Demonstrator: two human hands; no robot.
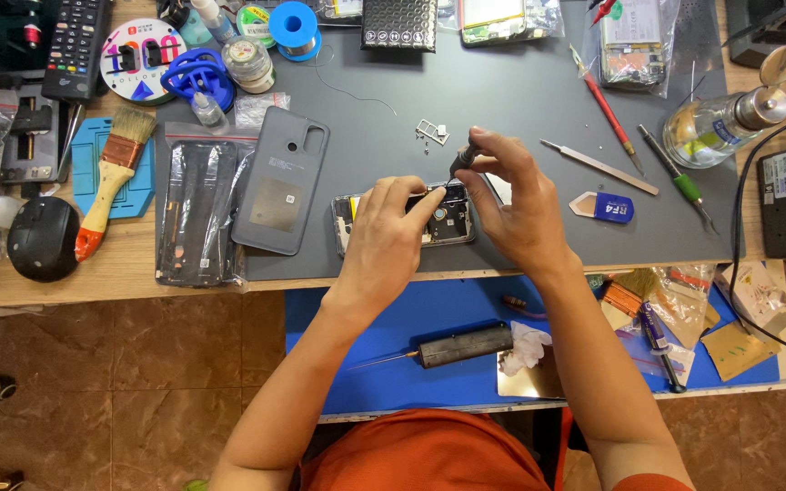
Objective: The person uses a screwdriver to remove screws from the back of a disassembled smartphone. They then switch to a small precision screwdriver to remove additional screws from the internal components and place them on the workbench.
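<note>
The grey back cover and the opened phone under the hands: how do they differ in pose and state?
The grey back cover lies free and untouched, slightly tilted; the opened phone is steadied by the left hand while the right hand works a small screwdriver on it. The cover shows a plain shell; the phone shows exposed parts. Both lie on the grey mat.

On the grey work mat (pixel 520 100): 1 opened phone w/ exposed internals (pixel 448 223), 1 grey plastic back cover (pixel 281 180), 2 hands; left of mat, 1 wooden-handled paintbrush (pixel 113 177), 1 black remote (pixel 75 45)
</note>
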